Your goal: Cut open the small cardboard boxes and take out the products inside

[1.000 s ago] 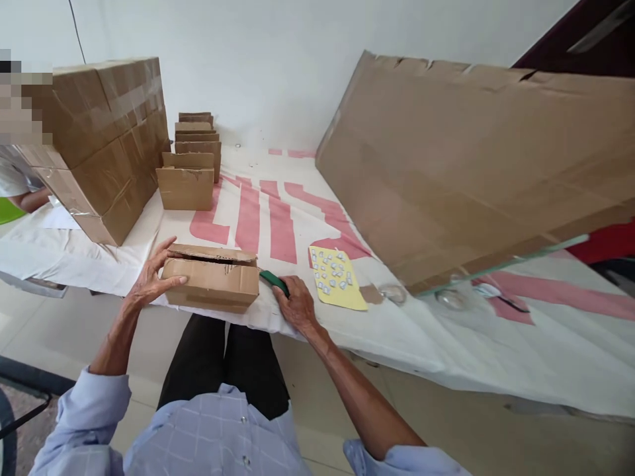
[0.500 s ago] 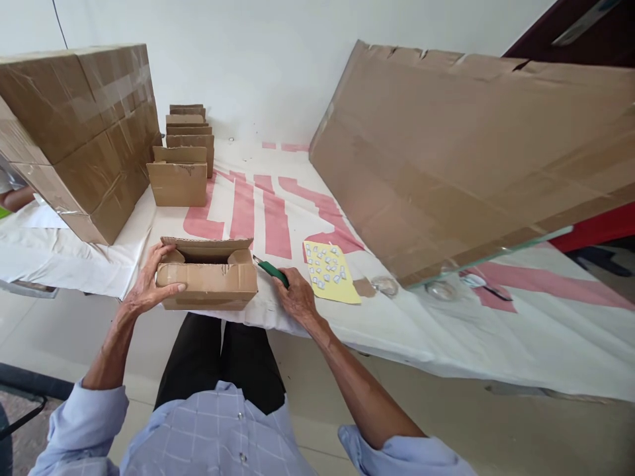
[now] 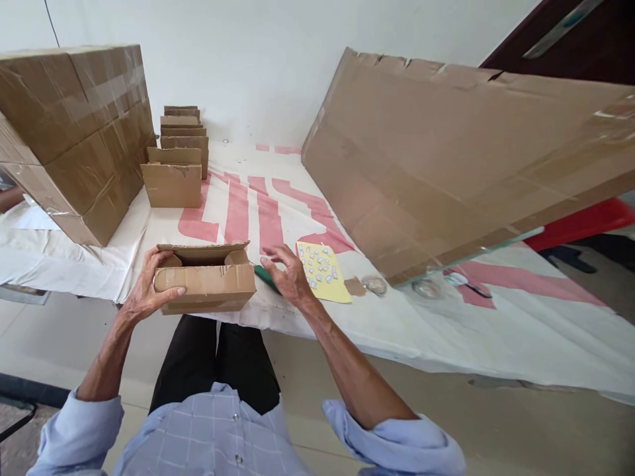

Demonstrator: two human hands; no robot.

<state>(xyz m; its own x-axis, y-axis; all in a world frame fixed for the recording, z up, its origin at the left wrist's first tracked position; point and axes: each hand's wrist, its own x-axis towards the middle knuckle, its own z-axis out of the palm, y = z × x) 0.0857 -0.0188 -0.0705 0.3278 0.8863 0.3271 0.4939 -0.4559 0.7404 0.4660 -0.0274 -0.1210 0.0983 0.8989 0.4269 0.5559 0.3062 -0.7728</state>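
A small cardboard box (image 3: 206, 281) with its top open stands at the table's near edge. My left hand (image 3: 145, 284) grips its left end, thumb on the front face and fingers at the back edge. To the right of the box, a green-handled utility knife (image 3: 266, 277) lies on the cloth, partly hidden by my right hand (image 3: 290, 274). That hand is raised over the knife with fingers apart and nothing in them. Just beyond it lies a yellow sheet (image 3: 340, 291) bearing several small whitish pieces (image 3: 322, 268).
Several open small boxes (image 3: 173, 187) stand in a row at the back left, beside a tall stack of taped cartons (image 3: 94, 142). A large cardboard panel (image 3: 446, 152) leans on the right. Tape rolls (image 3: 376, 285) lie near its foot. Another person's arm (image 3: 10, 198) shows at far left.
My right hand has let go of the utility knife and lifted off it, fingers opening. My left hand still holds the box. The view has shifted slightly.
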